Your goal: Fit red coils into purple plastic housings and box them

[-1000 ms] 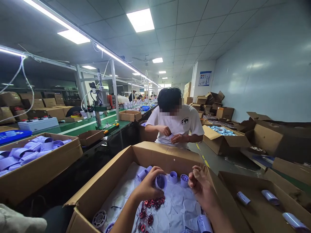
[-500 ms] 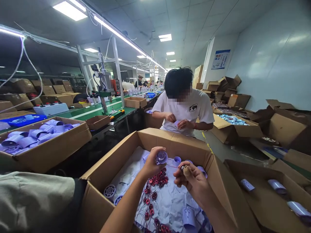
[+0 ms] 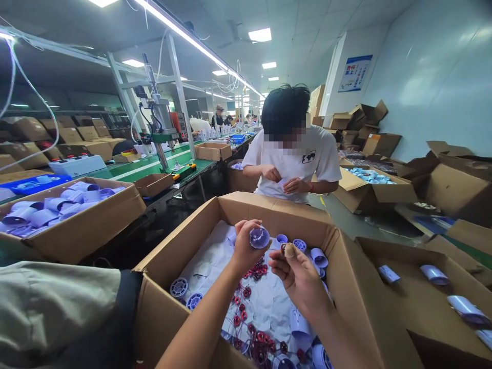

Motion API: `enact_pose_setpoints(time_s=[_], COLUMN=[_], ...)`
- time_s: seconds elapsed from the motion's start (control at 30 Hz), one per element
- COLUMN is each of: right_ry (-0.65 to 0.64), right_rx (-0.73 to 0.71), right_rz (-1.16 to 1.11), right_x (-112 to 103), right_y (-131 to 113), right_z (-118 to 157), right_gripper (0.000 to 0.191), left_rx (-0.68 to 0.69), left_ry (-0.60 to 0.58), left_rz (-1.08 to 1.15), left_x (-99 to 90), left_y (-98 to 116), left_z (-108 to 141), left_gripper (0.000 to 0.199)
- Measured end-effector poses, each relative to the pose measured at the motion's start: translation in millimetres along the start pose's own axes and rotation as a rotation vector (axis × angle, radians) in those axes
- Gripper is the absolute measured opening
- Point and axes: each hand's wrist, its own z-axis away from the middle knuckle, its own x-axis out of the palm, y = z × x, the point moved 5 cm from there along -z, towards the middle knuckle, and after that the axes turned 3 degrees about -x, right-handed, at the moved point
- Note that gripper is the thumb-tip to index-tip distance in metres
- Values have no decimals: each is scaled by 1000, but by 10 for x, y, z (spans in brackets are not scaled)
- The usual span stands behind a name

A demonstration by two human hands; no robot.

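Observation:
My left hand [image 3: 246, 245] is wrapped round a purple plastic cup-shaped part [image 3: 259, 237], its opening facing me. Just to the right, my right hand [image 3: 294, 266] pinches a small dark part [image 3: 285, 249] between thumb and fingers; a tan cover is on the thumb. The two hands are close but apart, above an open cardboard box [image 3: 277, 204]. Inside that box, small red parts with wires [image 3: 261, 338] lie on white paper [image 3: 207, 251]. Purple parts [image 3: 319, 257] rest along its right side, and round slotted ones [image 3: 179, 288] at its left.
Across the box a person in a white shirt [image 3: 319, 148] holds a small purple part. A carton of purple parts [image 3: 73, 220] stands left, before a green conveyor line [image 3: 146, 166] with a press machine [image 3: 159, 118]. Another carton [image 3: 403, 307] at right holds several purple parts.
The view has tilted down slightly. My right hand and its small part have come closer to the purple cup, whose opening now shows more towards me.

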Motion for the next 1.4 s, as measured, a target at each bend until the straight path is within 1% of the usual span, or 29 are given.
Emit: enact_pose_setpoints(time_s=[0.2, 0.4, 0.47, 0.53, 0.63, 0.73, 0.83, 0.9, 1.0, 1.03, 1.1, 1.2, 1.27, 1.33, 1.4], right_ry=[65, 37, 17, 0, 12, 46, 60, 42, -21, -34, -39, -34, -3, 34, 30], right_rx=[-2, -39, -62, -102, -185, -221, -209, -178, -160, -179, -271, -499, -635, -695, -694], right_rz=[-36, 23, 58, 127, 327, 453, 456, 465, 537, 603, 803, 1131, 1280, 1372, 1420], right_x=[-59, -80, -94, -115, -166, -213, -243, -257, -274, -282, -292, -257, -234, -230, -229], right_y=[7, 11, 23, 23, -8, -46, -69, -66, -60, -68, -107, -185, -221, -229, -214], right_z=[-8, -33, -52, -73, -99, -122, -150, -170, -181, -177, -157, -107, -77, -66, -68], right_gripper=[38, 37, 36, 34, 31, 32, 39, 42, 40, 37, 28, 22, 19, 18, 20], left_rx=[32, 81, 67, 50, 75, 97, 60, 15, -37, -39, -16, 40, 65, 78, 82], left_ry=[-13, -50, -105, -194, -297, -338, -393, -412, -418, -427, -462, -501, -508, -517, -524], left_rz=[3, 17, 9, -8, -29, -42, -78, -88, -77, -73, -61, -28, -7, 4, 5], left_x=[5, 33, 60, 99, 139, 149, 171, 178, 180, 184, 203, 225, 228, 229, 230], left_y=[42, 94, 96, 95, 118, 143, 142, 135, 137, 146, 178, 232, 256, 266, 265], left_z=[-7, 7, 13, 18, 23, 32, 56, 69, 77, 79, 88, 106, 117, 128, 136], left_gripper=[35, 31, 30, 31, 33, 36, 41, 48, 52, 52, 52, 53, 54, 55, 56])
